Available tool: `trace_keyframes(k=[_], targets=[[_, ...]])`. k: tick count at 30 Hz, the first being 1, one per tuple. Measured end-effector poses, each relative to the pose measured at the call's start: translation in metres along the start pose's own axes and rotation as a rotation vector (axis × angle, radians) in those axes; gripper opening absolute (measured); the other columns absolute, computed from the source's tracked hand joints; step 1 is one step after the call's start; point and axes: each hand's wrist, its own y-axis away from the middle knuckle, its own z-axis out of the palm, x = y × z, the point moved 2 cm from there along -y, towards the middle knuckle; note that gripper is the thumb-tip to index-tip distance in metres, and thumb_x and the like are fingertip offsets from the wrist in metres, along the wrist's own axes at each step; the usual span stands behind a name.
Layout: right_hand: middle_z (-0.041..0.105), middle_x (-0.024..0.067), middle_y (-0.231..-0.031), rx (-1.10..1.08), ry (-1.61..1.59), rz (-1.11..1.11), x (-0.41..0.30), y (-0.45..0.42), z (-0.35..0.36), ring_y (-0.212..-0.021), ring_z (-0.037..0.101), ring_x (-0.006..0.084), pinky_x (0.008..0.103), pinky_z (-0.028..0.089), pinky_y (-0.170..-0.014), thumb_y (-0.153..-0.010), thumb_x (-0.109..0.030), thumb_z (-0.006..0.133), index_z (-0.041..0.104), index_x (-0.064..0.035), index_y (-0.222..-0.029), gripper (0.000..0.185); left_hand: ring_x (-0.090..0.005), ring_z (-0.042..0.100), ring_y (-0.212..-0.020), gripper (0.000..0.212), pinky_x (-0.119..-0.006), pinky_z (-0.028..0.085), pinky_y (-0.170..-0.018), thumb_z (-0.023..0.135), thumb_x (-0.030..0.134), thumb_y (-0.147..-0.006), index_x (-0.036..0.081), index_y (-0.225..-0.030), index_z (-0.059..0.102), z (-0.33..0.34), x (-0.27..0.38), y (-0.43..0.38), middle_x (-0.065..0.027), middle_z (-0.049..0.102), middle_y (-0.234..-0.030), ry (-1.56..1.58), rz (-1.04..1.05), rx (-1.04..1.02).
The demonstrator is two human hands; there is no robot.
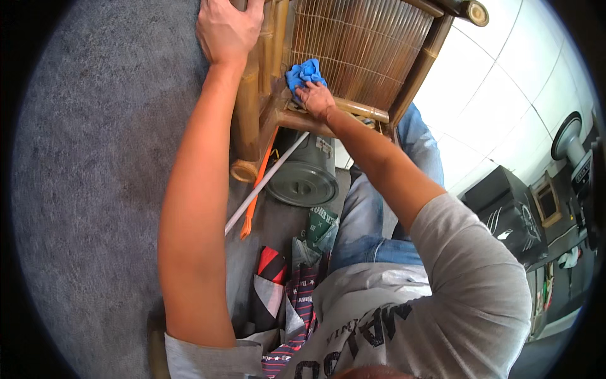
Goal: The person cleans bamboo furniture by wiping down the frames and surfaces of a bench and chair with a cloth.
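My left hand [229, 31] is at the top of the view, wrapped over a thick bamboo post of a piece of bamboo furniture [246, 109]; its fingertips are partly cut off by the picture's edge. With my right hand [316, 98] I hold a crumpled blue cloth [305, 73] against the lower left corner of the slatted bamboo panel [360, 42], just above the lower bamboo rail. The panel is framed by thick bamboo poles, one with a round cut end at the upper right.
Below the furniture lie a dark lidded bin [303, 182], a pale rod [270, 180] and an orange strap-like thing [255, 199]. Patterned fabrics [298, 289] are beside my jeans. A grey textured surface [94, 166] spans the left; white tiles [511, 80] and black boxes [506, 213] are right.
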Motion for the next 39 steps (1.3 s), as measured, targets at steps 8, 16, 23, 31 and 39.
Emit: trace_keyframes(k=[8,16,23,31,39], targets=[[0.072,0.0015,-0.121,-0.024,0.013,0.121,0.067,0.113,-0.011,-0.126,0.056,0.0224,0.0428,0.042,-0.105,-0.096,-0.021,0.052,0.063,-0.0168,-0.134,0.040,-0.0428,0.067,-0.103,0.068,-0.049,0.053,-0.091,0.066,0.058,-0.092,-0.001,-0.124,0.058,-0.008,-0.016,0.001,-0.0255,0.070,-0.111,-0.090,-0.069,-0.030],[0.074,0.0100,-0.107,-0.178,-0.088,0.300,0.140,0.206,-0.027,-0.126,0.058,0.0285,0.0475,0.044,-0.103,-0.085,-0.019,0.060,0.066,-0.0136,-0.124,0.040,-0.0442,0.067,-0.103,0.072,-0.049,0.052,-0.090,0.065,0.060,-0.091,-0.001,-0.128,0.057,-0.008,-0.014,0.003,-0.0263,0.069,-0.113,-0.120,-0.116,-0.060],[0.071,0.0213,-0.108,0.176,-0.649,0.566,0.135,0.180,-0.022,-0.112,0.064,0.0412,0.0532,0.046,-0.099,-0.096,-0.035,0.057,0.062,-0.0115,-0.126,0.039,-0.0493,0.063,-0.104,0.050,-0.052,0.051,-0.089,0.064,0.042,-0.097,0.000,-0.124,0.056,-0.004,-0.003,-0.001,-0.0303,0.066,-0.112,-0.023,-0.053,-0.001],[0.062,0.0157,-0.136,0.061,-0.652,0.240,-0.033,0.091,-0.017,-0.127,0.056,0.0387,0.0582,0.040,-0.104,-0.093,-0.029,0.059,0.055,-0.0171,-0.131,0.040,-0.0490,0.063,-0.104,0.049,-0.051,0.051,-0.089,0.064,0.041,-0.098,0.000,-0.123,0.057,-0.001,0.003,-0.003,-0.0299,0.067,-0.111,-0.031,-0.036,0.015],[0.051,0.0066,-0.147,0.131,-0.354,-0.097,-0.020,0.137,-0.025,-0.133,0.049,0.0351,0.0538,0.041,-0.106,-0.084,-0.011,0.062,0.055,-0.0192,-0.132,0.049,-0.0431,0.067,-0.110,0.080,-0.048,0.052,-0.096,0.059,0.065,-0.092,-0.004,-0.132,0.055,-0.005,-0.017,0.002,-0.0276,0.068,-0.118,-0.131,-0.104,-0.085]])
